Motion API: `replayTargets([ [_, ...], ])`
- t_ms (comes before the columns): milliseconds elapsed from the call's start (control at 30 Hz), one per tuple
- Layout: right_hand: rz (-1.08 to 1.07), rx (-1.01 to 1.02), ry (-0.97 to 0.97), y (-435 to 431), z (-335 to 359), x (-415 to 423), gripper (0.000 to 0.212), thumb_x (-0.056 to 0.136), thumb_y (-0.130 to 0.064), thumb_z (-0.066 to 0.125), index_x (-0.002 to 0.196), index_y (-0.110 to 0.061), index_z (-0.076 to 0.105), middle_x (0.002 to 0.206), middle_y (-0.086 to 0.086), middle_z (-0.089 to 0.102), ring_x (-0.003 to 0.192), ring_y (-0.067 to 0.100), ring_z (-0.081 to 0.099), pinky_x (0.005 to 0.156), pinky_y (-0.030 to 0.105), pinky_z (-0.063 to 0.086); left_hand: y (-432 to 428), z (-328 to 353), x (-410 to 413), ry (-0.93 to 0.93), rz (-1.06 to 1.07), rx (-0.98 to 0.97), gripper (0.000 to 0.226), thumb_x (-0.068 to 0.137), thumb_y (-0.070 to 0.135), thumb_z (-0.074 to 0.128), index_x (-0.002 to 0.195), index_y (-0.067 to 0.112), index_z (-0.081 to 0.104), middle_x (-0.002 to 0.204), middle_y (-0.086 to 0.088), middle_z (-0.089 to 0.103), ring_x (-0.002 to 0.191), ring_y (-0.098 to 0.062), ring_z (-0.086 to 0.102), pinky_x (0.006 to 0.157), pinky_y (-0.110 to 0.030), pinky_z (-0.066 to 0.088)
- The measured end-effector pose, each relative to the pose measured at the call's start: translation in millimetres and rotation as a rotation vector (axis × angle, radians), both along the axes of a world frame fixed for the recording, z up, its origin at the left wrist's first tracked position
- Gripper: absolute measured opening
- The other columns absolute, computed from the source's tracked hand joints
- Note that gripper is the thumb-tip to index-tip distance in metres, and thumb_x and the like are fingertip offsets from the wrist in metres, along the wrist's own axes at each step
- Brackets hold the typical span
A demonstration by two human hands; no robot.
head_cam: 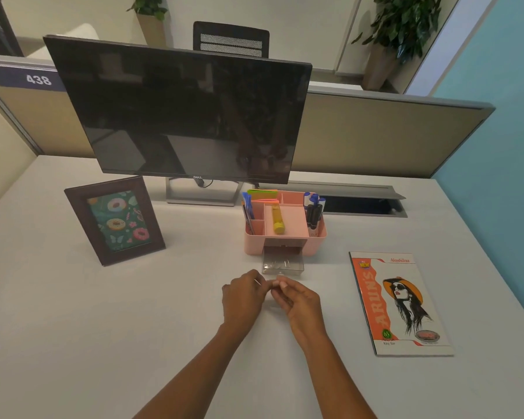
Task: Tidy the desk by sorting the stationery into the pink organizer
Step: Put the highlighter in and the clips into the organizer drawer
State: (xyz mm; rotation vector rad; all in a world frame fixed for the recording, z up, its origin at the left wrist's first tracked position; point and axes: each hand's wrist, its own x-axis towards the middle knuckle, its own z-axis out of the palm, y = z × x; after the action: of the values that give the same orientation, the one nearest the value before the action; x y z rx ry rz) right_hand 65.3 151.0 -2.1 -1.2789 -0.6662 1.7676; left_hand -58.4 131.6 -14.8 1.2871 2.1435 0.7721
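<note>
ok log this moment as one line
left hand: pinches thin item | right hand: curled, hold unclear | clear drawer: open, small items inside

This is an office, at one cubicle workstation. A pale desk [103, 328] is fenced at the back and left by low fabric partition panels [375, 137] with grey caps, and one carries a blue number plate reading 438 [38, 79]. A dark Dell monitor [179, 113] stands on the desk, with a grey cable hatch [360, 201] set into the surface beside its foot. Beyond the partition a black mesh office chair [231, 39] shows, and potted plants [403, 25] stand against pale walls. On the desk are a pink organizer [315, 246] filled with pens and markers, a notebook [400, 303] and a framed picture [115, 220].
</note>
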Motion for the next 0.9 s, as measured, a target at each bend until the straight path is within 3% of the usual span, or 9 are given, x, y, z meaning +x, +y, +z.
replayTargets([
  [167, -0.13, -0.052, 0.033, 18, 7, -7, 0.019, 0.087, 0.001, 0.06, 0.105, 0.002, 0.068, 0.107, 0.016, 0.069, 0.096, 0.029, 0.069, 0.085, 0.033, 0.056, 30, 14, 9, -0.106, 0.076, 0.016, 0.022, 0.09, 0.038, 0.06, 0.095, 0.017, 0.067, 0.088, -0.001, 0.072, 0.074, -0.016, 0.066, 0.078, -0.033, 0.056],
  [300, -0.223, -0.114, 0.079, 30, 12, -10, 0.016, 0.087, 0.003, 0.059, 0.099, -0.003, 0.069, 0.109, 0.013, 0.068, 0.094, 0.028, 0.07, 0.088, 0.036, 0.054, 48, 17, 10, -0.256, 0.153, 0.048, 0.012, 0.09, 0.026, 0.063, 0.095, 0.018, 0.07, 0.091, 0.0, 0.072, 0.077, -0.016, 0.066, 0.083, -0.031, 0.055],
  [367, -0.223, -0.121, 0.1, 35, 14, -10, 0.016, 0.088, 0.003, 0.058, 0.098, -0.005, 0.068, 0.11, 0.013, 0.068, 0.096, 0.028, 0.069, 0.093, 0.038, 0.053, 52, 15, 10, -0.261, 0.166, 0.043, 0.014, 0.091, 0.021, 0.063, 0.101, 0.016, 0.071, 0.098, -0.003, 0.072, 0.083, -0.016, 0.065, 0.084, -0.026, 0.051],
  [633, -0.222, -0.092, 0.093, 33, 10, -6, 0.019, 0.088, 0.004, 0.056, 0.099, -0.006, 0.069, 0.112, 0.013, 0.068, 0.098, 0.026, 0.069, 0.096, 0.038, 0.05, 45, 11, 9, -0.227, 0.19, 0.068, 0.021, 0.092, 0.016, 0.061, 0.11, 0.013, 0.071, 0.11, -0.006, 0.071, 0.095, -0.022, 0.064, 0.092, -0.03, 0.048],
  [767, -0.31, -0.048, 0.013, 29, 10, -2, 0.019, 0.088, 0.002, 0.058, 0.103, -0.003, 0.067, 0.106, 0.014, 0.069, 0.095, 0.028, 0.069, 0.089, 0.037, 0.054, 31, 7, 9, -0.228, 0.23, 0.154, 0.021, 0.09, 0.014, 0.063, 0.109, 0.018, 0.069, 0.108, -0.001, 0.07, 0.088, -0.013, 0.062, 0.084, -0.023, 0.046],
  [900, -0.425, -0.133, -0.065, 27, 4, 4, 0.019, 0.087, 0.003, 0.058, 0.104, 0.003, 0.066, 0.099, 0.019, 0.068, 0.091, 0.033, 0.068, 0.078, 0.037, 0.057, 23, 0, 9, -0.255, 0.3, 0.114, 0.026, 0.086, 0.017, 0.069, 0.11, 0.019, 0.06, 0.107, 0.005, 0.062, 0.085, -0.011, 0.058, 0.077, -0.023, 0.046],
])
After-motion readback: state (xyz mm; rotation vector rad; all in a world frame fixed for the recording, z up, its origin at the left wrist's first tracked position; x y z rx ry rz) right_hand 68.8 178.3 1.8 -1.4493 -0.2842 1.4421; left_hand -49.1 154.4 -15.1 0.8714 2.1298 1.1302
